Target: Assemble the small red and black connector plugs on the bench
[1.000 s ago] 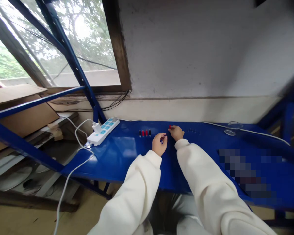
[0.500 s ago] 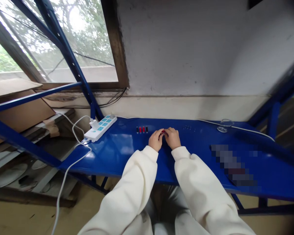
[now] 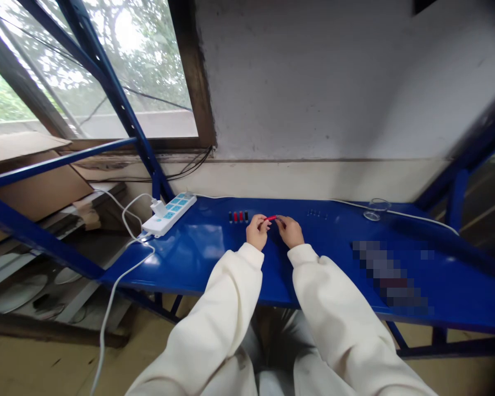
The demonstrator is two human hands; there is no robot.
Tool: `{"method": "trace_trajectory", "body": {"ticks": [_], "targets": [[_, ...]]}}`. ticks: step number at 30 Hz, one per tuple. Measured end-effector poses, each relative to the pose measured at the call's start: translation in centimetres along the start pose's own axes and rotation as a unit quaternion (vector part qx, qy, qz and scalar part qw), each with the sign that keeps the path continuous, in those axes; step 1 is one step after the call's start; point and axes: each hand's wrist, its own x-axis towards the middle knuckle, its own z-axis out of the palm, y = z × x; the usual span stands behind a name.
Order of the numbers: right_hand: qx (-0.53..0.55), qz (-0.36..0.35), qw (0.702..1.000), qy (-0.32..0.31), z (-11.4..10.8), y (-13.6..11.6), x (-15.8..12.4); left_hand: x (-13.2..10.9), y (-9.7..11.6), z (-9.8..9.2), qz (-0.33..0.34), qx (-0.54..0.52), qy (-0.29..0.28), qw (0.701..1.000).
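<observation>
Between my hands spans a slim red cylindrical piece (image 3: 270, 218), lying nearly level just above the blue table. My left hand (image 3: 257, 231) pinches its left end between thumb and fingers. At the opposite end, the fingertips of my right hand (image 3: 289, 231) are closed; whether they grip the red piece itself or a tiny part at its tip is too small to tell. Left of my hands, several small black and red cylinders (image 3: 238, 216) with pale ends stand in a row. Several tiny clear or metallic bits (image 3: 317, 214) lie right of my hands.
A white power strip (image 3: 170, 214) with a plugged-in adapter sits at the table's left, its cable hanging over the edge. Clear ring-shaped items (image 3: 373, 215) lie at the back right, near a white cable. A blurred-out dark object (image 3: 390, 278) occupies the right side.
My hands have drawn slightly apart, and my fingers have opened up around the red piece. More of its length now shows between them. The row of cylinders stays put.
</observation>
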Motion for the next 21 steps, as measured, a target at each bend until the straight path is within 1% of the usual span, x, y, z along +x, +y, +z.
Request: {"method": "trace_trajectory", "body": {"ticks": [5, 13, 18, 21], "targets": [[-0.022, 0.009, 1.0, 0.002, 0.11, 0.0, 0.0, 0.01, -0.2, 0.08, -0.012, -0.002, 0.007, 1.0], [-0.029, 0.004, 1.0, 0.003, -0.31, -0.49, -0.18, -0.23, -0.04, 0.16, -0.013, -0.045, 0.012, 0.999], [-0.045, -0.001, 0.999, 0.001, -0.24, -0.82, -0.3, -0.4, -0.38, 0.2, -0.008, -0.029, -0.025, 0.999], [-0.058, -0.003, 0.998, 0.008, -0.1, -0.74, -0.29, -0.4, -0.46, 0.12, -0.014, -0.027, -0.028, 0.999]]}}
